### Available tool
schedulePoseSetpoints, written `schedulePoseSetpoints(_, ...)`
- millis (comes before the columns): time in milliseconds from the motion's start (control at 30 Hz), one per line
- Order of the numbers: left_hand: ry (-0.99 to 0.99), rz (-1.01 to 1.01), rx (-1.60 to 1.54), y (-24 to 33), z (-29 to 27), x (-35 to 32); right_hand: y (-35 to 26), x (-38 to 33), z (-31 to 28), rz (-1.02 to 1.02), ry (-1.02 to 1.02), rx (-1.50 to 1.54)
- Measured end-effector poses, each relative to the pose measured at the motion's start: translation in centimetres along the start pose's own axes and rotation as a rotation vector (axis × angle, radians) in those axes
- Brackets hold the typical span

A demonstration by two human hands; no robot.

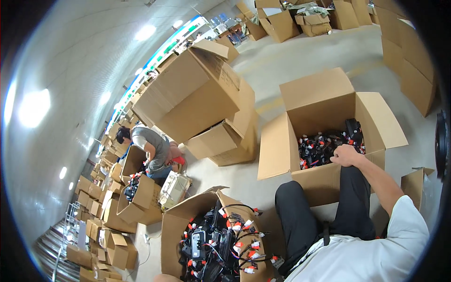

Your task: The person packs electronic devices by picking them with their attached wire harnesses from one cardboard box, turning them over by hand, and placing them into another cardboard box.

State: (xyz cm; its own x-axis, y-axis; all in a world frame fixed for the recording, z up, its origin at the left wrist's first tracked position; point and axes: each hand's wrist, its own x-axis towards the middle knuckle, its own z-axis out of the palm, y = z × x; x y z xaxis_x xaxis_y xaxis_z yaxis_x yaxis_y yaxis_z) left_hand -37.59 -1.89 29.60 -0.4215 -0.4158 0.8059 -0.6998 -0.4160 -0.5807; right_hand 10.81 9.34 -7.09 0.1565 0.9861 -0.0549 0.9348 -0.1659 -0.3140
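Observation:
My right hand (345,155) reaches over the near wall of an open cardboard box (324,183) in front of me. Its fingers curl down toward the contents, and what they grip is hidden. Just beyond it a black plastic box-shaped device (353,130) leans against the right wall. Around it lies a tangle of black cables (322,146) with red and white connectors. At the lower edge a sliver of bare skin (167,278) shows beside the left carton; whether it is my left hand or arm I cannot tell, since no fingers show.
By my left leg stands a carton (170,235) heaped with black devices (198,245) and wires that hang over its side. Stacked large cartons (192,94) rise ahead. A co-worker (155,145) bends over another box at left. A small carton (413,185) sits at right.

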Motion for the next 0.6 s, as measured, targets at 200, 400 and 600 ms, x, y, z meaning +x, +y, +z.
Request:
schedulePoseSetpoints(200, 0.072, 0.016, -0.005, -0.4, -0.1, -1.5, 1.5, -0.8, -0.1, -0.022, 0.02, -0.03)
schedulePoseSetpoints(400, 0.3, -0.012, -0.07, -2.4, -0.4, -6.4, -0.2, 0.9, -0.9, -0.055, 0.004, -0.001)
schedulePoseSetpoints(600, 0.291, 0.049, -0.049, -2.4, -0.1, -6.3, 0.6, 0.1, -0.7, 0.002, 0.002, 0.058)
